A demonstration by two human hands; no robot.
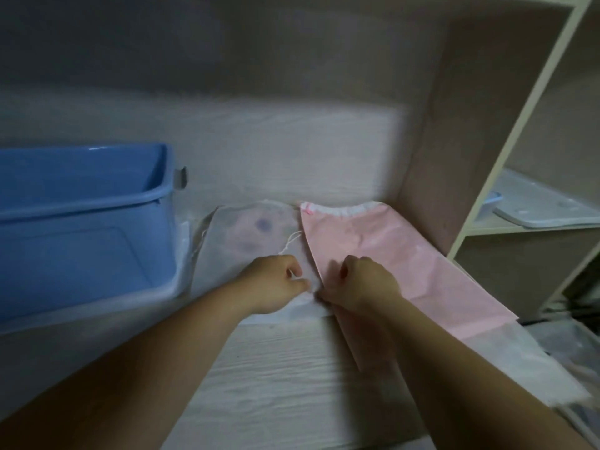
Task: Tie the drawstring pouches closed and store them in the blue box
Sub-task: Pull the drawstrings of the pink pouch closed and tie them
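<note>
A: The blue box sits at your nine o'clock, pink pouch at two, sheer pouch at twelve. Risk?
B: Your left hand pinches the cord; your right hand is curled, hold unclear. Pull unevenly and the knot could slip

The box is a plain mid blue. The sheer pouch is milky white, with faint pink and violet-blue blotches showing through; its drawstring is white. The pink pouch is a soft, plain pink with a white gathered band and one brighter pink spot at the band's corner. The bench is whitish with grey wood grain. The shelf unit is dull brown, edged in cream.
</note>
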